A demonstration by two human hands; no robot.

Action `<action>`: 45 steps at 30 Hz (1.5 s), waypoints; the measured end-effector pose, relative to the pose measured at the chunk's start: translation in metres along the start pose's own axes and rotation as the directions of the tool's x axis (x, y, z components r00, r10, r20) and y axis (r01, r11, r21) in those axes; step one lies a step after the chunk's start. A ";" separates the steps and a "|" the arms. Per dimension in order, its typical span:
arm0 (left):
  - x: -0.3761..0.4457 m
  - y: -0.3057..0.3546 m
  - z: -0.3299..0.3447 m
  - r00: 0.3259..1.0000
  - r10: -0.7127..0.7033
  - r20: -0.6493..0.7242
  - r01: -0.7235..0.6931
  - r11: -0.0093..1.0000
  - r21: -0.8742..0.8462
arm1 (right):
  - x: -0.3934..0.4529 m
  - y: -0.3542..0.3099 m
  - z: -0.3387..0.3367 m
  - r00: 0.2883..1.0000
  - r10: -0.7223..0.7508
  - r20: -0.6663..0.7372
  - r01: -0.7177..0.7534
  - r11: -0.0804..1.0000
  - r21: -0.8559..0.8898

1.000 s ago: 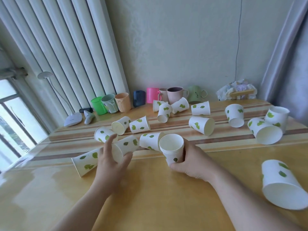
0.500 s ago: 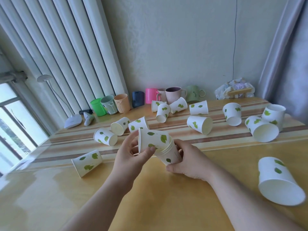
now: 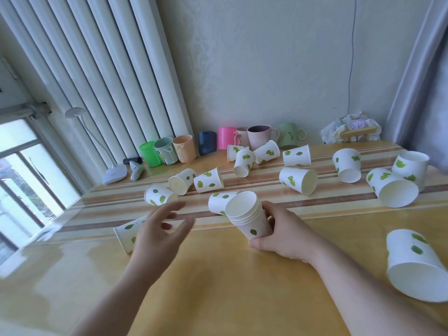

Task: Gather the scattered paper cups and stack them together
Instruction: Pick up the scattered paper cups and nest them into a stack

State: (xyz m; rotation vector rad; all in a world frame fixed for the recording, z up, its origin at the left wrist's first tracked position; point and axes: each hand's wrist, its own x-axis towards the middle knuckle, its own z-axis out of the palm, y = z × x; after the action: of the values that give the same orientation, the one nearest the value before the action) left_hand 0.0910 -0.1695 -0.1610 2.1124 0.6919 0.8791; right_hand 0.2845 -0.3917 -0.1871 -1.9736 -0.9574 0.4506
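My right hand (image 3: pixel 281 232) grips a stack of white paper cups with green leaves (image 3: pixel 249 218), tilted with its mouth toward the upper left. My left hand (image 3: pixel 161 229) hovers empty, fingers spread, a little left of the stack. One cup lies on its side under that hand (image 3: pixel 127 232), partly hidden. Another lying cup (image 3: pixel 218 202) rests right behind the stack. Several more cups are scattered over the table, among them a near-right cup (image 3: pixel 414 263), a middle cup (image 3: pixel 298 180) and a left cup (image 3: pixel 158 194).
A row of coloured plastic mugs (image 3: pixel 184 147) lines the back edge by the wall. A white desk lamp base (image 3: pixel 114 174) sits at the back left near the window. A crumpled bag (image 3: pixel 351 130) lies at the back right. The wooden table (image 3: pixel 218 287) has striped boards farther out.
The cup my left hand carried went into the stack in my right hand. My left hand then let go and drew away to the left, open.
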 end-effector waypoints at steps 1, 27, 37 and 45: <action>0.001 -0.012 -0.011 0.995 0.052 -0.086 -0.034 0.979 0.203 | 0.001 0.001 0.000 1.000 -0.001 -0.001 0.001 1.000 0.006; 0.007 0.030 0.038 0.908 -0.286 0.308 0.416 0.515 -0.749 | 0.008 0.009 0.004 1.000 -0.009 -0.001 0.009 0.997 0.072; 0.021 0.051 0.059 0.943 -0.092 0.320 0.287 0.713 -0.640 | 0.008 0.007 -0.001 0.987 -0.040 -0.155 0.046 0.998 0.031; 0.029 0.058 0.078 0.918 0.028 0.396 0.109 0.941 -0.320 | 0.010 0.019 -0.013 0.960 0.041 -0.276 -0.022 0.997 0.071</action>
State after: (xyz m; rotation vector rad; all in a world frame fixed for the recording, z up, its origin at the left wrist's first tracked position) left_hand 0.1798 -0.2160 -0.1439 1.8748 0.3417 0.4772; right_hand 0.3073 -0.3975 -0.1947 -1.9310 -0.7252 0.2122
